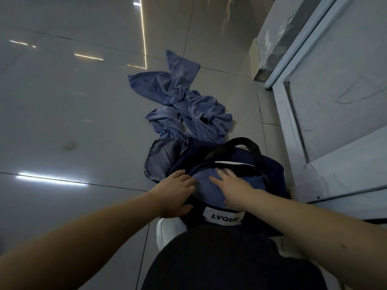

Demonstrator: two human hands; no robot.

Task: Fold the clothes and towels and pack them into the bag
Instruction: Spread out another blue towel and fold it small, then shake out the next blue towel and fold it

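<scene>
Pressing folded blue cloth (204, 185) flat into mouth of bag (270, 170) with right hand (232, 185), fingers straight and spread, gripping nothing; probably compacting it to free room. Left hand (176, 193) laid straight-fingered on near rim, likely steadying slack mouth; no grasp visible. Soft dark navy fabric, black webbing handles (240, 141), sitting on glossy tiled floor (83, 101). Crumpled blue towel heap (188, 105) just beyond, unfolded; greyish denim-like piece (161, 158) touching bag's far-left side.

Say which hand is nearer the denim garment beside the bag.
Left. The left hand is at the bag's rim, beside the denim garment; the right hand lies on the blue cloth inside, farther off.
</scene>
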